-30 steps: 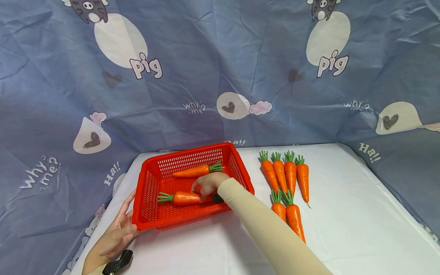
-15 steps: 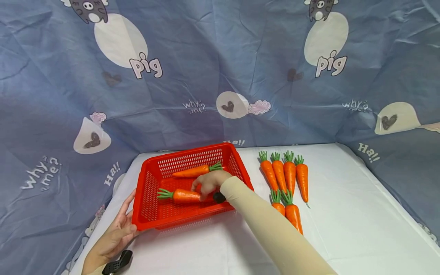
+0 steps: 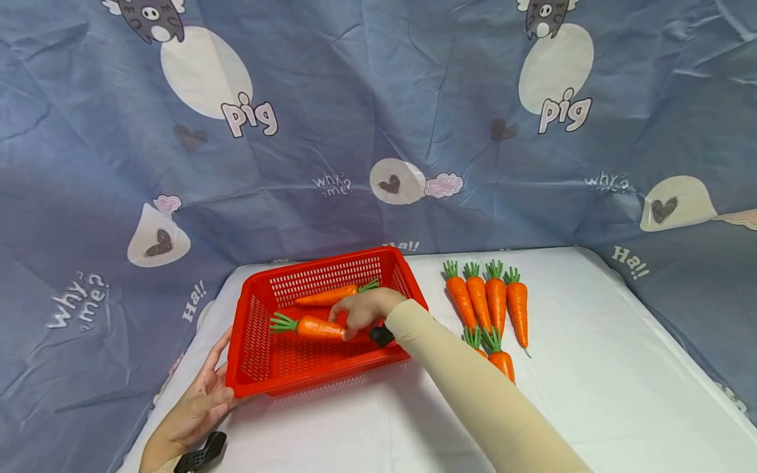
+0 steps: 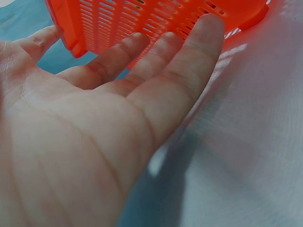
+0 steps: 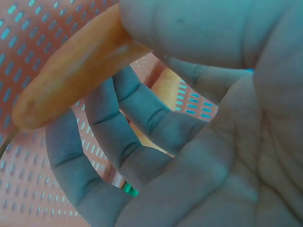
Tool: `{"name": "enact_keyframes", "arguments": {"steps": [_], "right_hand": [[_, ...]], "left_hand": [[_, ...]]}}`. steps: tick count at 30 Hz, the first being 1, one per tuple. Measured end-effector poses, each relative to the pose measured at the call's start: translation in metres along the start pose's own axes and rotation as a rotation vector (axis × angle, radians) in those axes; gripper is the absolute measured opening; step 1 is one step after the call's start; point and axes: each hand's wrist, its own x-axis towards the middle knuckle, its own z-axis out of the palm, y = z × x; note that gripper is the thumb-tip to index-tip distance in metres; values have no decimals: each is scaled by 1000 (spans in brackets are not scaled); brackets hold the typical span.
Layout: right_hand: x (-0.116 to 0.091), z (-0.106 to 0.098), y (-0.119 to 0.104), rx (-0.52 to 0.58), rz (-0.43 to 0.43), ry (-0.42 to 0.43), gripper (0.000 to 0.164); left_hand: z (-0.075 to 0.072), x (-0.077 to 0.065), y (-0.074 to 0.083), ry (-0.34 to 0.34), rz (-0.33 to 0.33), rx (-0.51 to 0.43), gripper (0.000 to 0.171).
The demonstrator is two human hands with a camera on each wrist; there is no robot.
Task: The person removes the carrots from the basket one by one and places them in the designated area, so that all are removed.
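Observation:
In the head view a red plastic basket [image 3: 319, 380] with slotted walls stands on the left half of the table. My left hand [image 3: 198, 401] is at its near left corner. In the left wrist view the fingers [image 4: 177, 87] lie nearly straight along the slotted outer wall. Inside the basket my right hand [image 3: 367, 310] pinches an orange carrot [image 3: 316, 328] with green tops pointing left. The right wrist view shows the tapered end of this carrot [image 5: 71, 71] between thumb and fingers. Behind it a second carrot [image 3: 325, 297] lies along the back wall, partly covered by the hand.
Several carrots [image 3: 497, 302] lie side by side on the white cloth [image 3: 603, 368] right of the basket. Two nearer carrots [image 3: 501, 362] are partly covered by my right sleeve [image 3: 473, 394]. A blue printed curtain [image 3: 331, 131] hangs behind and at both sides.
The carrot in my right hand has moved slightly toward the back of the basket. My right forearm now covers more of the two near carrots. The left hand stays at the basket's corner.

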Motion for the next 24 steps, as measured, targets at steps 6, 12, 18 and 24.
{"name": "enact_keyframes", "arguments": {"steps": [6,12,18,24], "right_hand": [[-11,-4,1,144,-2,-15,45],[-21,-9,5,140,-46,11,48],[-30,-15,9,126,-56,56,53],[-40,-18,11,170,-43,59,54]], "left_hand": [[-1,0,-1,-12,16,-11,100],[0,1,0,0,19,5,100],[2,0,2,27,-5,27,98],[2,-1,4,28,-18,11,98]]}}
